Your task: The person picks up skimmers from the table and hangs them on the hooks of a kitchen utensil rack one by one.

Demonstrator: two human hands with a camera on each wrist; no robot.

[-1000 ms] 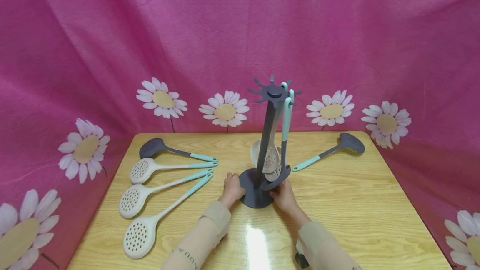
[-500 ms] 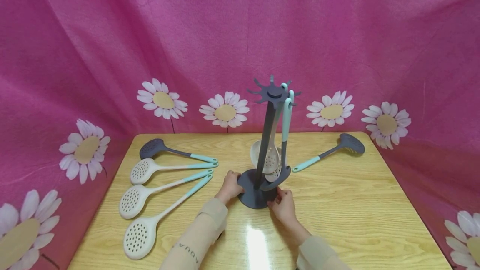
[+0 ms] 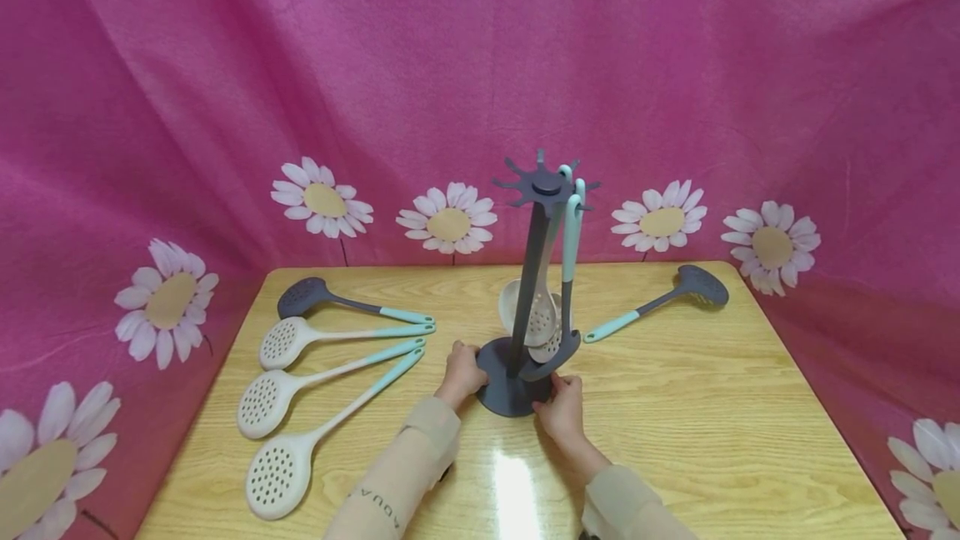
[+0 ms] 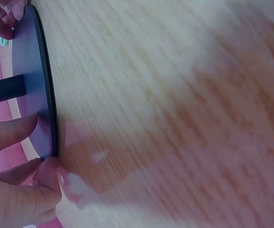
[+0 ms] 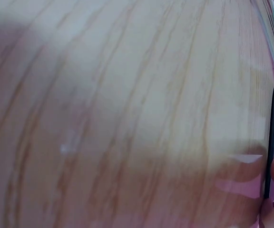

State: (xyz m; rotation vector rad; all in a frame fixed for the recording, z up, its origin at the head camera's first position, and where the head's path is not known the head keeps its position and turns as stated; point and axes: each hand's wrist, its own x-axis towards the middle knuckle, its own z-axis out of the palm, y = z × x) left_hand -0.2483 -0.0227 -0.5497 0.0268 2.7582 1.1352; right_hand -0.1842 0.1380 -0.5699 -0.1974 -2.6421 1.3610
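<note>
A dark utensil stand (image 3: pixel 529 290) with a round base and a star-shaped hook top stands upright near the table's middle. My left hand (image 3: pixel 462 373) grips the left edge of the base, its thumb and fingers pinching the rim in the left wrist view. At the front right edge, my right hand (image 3: pixel 562 407) holds the rim with its fingertips. From the right-hand hooks hang a dark utensil with a teal handle (image 3: pixel 572 244) and pale utensils, among them a perforated spoon (image 3: pixel 542 322). Their heads partly overlap behind the post.
On the left lie three pale skimmers (image 3: pixel 278 473) and a dark skimmer (image 3: pixel 303 297), teal handles pointing right. A dark slotted utensil (image 3: pixel 701 286) lies at the back right. A pink flowered cloth (image 3: pixel 450 65) surrounds the wooden table (image 3: pixel 675 440) at back and sides.
My right hand has shifted from under the hanging dark utensil toward the front right of the base rim. My left hand has settled slightly on the left rim. The utensils lie as before.
</note>
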